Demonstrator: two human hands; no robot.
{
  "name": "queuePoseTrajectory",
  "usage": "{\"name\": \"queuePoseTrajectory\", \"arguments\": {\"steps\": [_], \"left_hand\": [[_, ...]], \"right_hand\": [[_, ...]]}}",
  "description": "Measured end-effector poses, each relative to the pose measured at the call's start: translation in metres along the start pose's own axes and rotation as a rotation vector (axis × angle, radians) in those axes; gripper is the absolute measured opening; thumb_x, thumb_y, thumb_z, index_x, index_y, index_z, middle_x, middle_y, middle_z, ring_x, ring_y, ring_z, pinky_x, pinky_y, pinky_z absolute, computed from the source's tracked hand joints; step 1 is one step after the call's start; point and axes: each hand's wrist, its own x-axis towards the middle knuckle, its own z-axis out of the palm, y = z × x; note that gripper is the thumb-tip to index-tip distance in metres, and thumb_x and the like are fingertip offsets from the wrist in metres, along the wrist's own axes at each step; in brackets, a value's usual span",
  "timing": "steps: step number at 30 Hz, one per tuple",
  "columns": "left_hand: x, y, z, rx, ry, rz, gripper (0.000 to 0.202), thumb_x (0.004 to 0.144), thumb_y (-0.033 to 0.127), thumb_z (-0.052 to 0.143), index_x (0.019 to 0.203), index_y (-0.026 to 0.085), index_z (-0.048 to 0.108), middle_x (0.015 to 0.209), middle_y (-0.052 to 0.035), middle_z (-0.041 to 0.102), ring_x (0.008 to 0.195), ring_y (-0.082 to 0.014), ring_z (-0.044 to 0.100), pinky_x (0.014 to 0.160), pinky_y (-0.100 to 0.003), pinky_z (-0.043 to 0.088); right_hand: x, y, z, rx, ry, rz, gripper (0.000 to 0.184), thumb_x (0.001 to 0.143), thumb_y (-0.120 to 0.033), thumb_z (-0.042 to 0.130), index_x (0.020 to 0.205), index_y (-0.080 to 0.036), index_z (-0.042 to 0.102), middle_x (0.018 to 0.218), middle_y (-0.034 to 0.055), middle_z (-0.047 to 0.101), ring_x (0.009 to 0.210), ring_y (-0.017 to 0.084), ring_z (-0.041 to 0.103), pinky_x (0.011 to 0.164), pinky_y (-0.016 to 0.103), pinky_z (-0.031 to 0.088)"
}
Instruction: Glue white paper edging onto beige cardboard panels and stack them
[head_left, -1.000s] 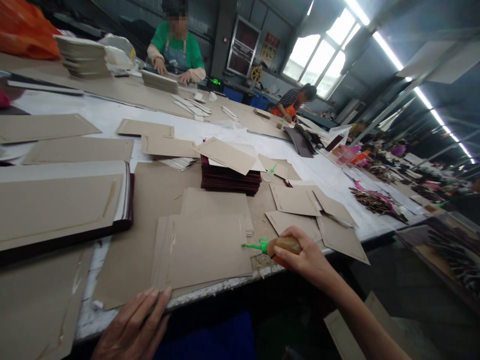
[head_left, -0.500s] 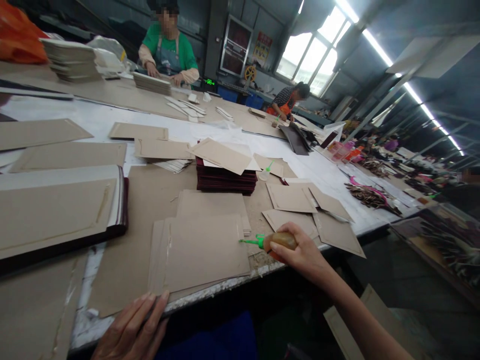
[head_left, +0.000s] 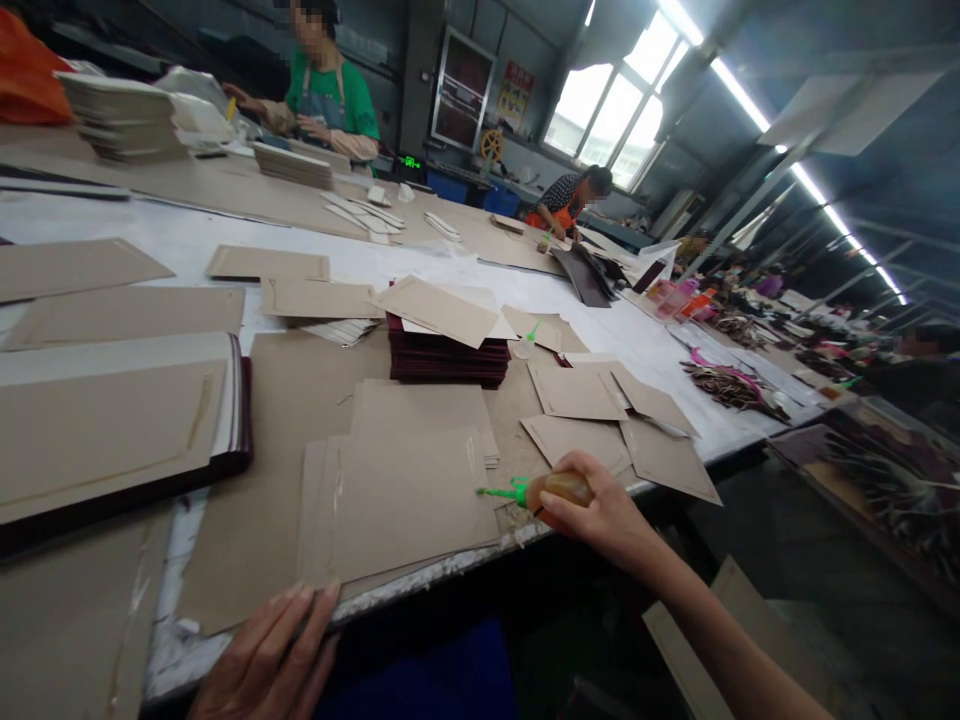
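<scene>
Your right hand [head_left: 592,510] is wrapped around a brown bottle [head_left: 571,488] with a green cap. Its thin green tip [head_left: 495,492] points left, by the right side of the top tan card [head_left: 412,500]; I cannot tell if it touches. That card lies flat on more cards, near the front edge of the table [head_left: 637,345], and a shiny line runs down its left side. Your left hand [head_left: 274,645] is at the near left corner of the cards, with its fingers side by side. Your thumb is hidden, so I cannot tell if that hand pinches anything. Behind the cards sits a dark red pile [head_left: 450,362], with a little bottle [head_left: 526,344] just to its right. More loose cards [head_left: 576,392] lie past your right hand, and a big stack [head_left: 105,435] sits to the left.
</scene>
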Motion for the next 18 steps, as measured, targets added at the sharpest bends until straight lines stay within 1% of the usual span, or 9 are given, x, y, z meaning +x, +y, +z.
{"name": "queuePoseTrajectory", "arguments": {"steps": [2, 4, 6, 10, 14, 16, 18], "left_hand": [[-0.001, 0.002, -0.001, 0.008, -0.042, -0.029, 0.045, 0.091, 0.015, 0.037, 0.136, 0.019, 0.032, 0.104, -0.0081, 0.066, 0.128, -0.0183, 0.035, 0.108, -0.037, 0.025], [-0.002, 0.004, -0.003, 0.017, -0.073, -0.057, 0.048, 0.089, 0.015, 0.042, 0.136, 0.018, 0.032, 0.107, -0.0087, 0.064, 0.124, -0.0204, 0.04, 0.107, -0.038, 0.027], [-0.001, 0.004, -0.005, 0.028, -0.071, -0.067, 0.051, 0.087, 0.014, 0.047, 0.136, 0.018, 0.032, 0.107, -0.0083, 0.064, 0.118, -0.0214, 0.046, 0.105, -0.038, 0.03], [0.002, 0.004, -0.007, 0.076, -0.068, -0.01, 0.055, 0.085, 0.01, 0.048, 0.137, 0.017, 0.03, 0.105, -0.0068, 0.065, 0.107, -0.0207, 0.053, 0.105, -0.038, 0.031], [0.003, 0.003, -0.007, 0.112, -0.041, 0.024, 0.057, 0.084, 0.007, 0.048, 0.137, 0.015, 0.03, 0.102, -0.0077, 0.066, 0.103, -0.0216, 0.055, 0.104, -0.037, 0.031], [0.003, 0.004, -0.007, 0.098, -0.043, 0.011, 0.057, 0.084, 0.008, 0.049, 0.137, 0.016, 0.029, 0.103, -0.008, 0.065, 0.107, -0.0218, 0.053, 0.104, -0.037, 0.031], [0.003, 0.005, -0.007, 0.066, -0.045, -0.015, 0.056, 0.085, 0.01, 0.048, 0.137, 0.018, 0.029, 0.105, -0.0077, 0.064, 0.114, -0.0214, 0.049, 0.105, -0.037, 0.03]], "right_hand": [[-0.014, 0.0, -0.001, -0.001, -0.022, 0.025, 0.019, 0.07, -0.034, 0.057, 0.08, -0.021, 0.049, 0.073, 0.0001, 0.053, 0.068, 0.017, 0.051, 0.062, 0.029, 0.041], [-0.025, 0.0, -0.001, 0.009, -0.036, 0.043, 0.018, 0.07, -0.033, 0.057, 0.08, -0.02, 0.049, 0.074, 0.0006, 0.054, 0.069, 0.017, 0.052, 0.062, 0.029, 0.042], [-0.034, -0.001, -0.001, 0.034, -0.047, 0.06, 0.018, 0.071, -0.033, 0.057, 0.081, -0.02, 0.05, 0.074, 0.0009, 0.055, 0.069, 0.017, 0.053, 0.062, 0.029, 0.042], [-0.042, -0.001, -0.001, 0.083, -0.038, 0.085, 0.02, 0.07, -0.034, 0.058, 0.082, -0.02, 0.051, 0.073, 0.0001, 0.056, 0.068, 0.017, 0.053, 0.06, 0.028, 0.042], [-0.046, 0.003, 0.006, 0.164, -0.035, 0.127, 0.023, 0.068, -0.035, 0.062, 0.083, -0.021, 0.052, 0.068, -0.0029, 0.054, 0.064, 0.016, 0.052, 0.059, 0.027, 0.041], [-0.045, 0.004, 0.016, 0.3, -0.007, 0.191, 0.028, 0.067, -0.038, 0.065, 0.084, -0.021, 0.052, 0.066, -0.0029, 0.054, 0.062, 0.015, 0.052, 0.058, 0.027, 0.041], [-0.04, 0.003, 0.029, 0.589, 0.056, 0.26, 0.033, 0.067, -0.044, 0.065, 0.087, -0.021, 0.053, 0.073, 0.0002, 0.059, 0.067, 0.017, 0.054, 0.06, 0.028, 0.043]]}}
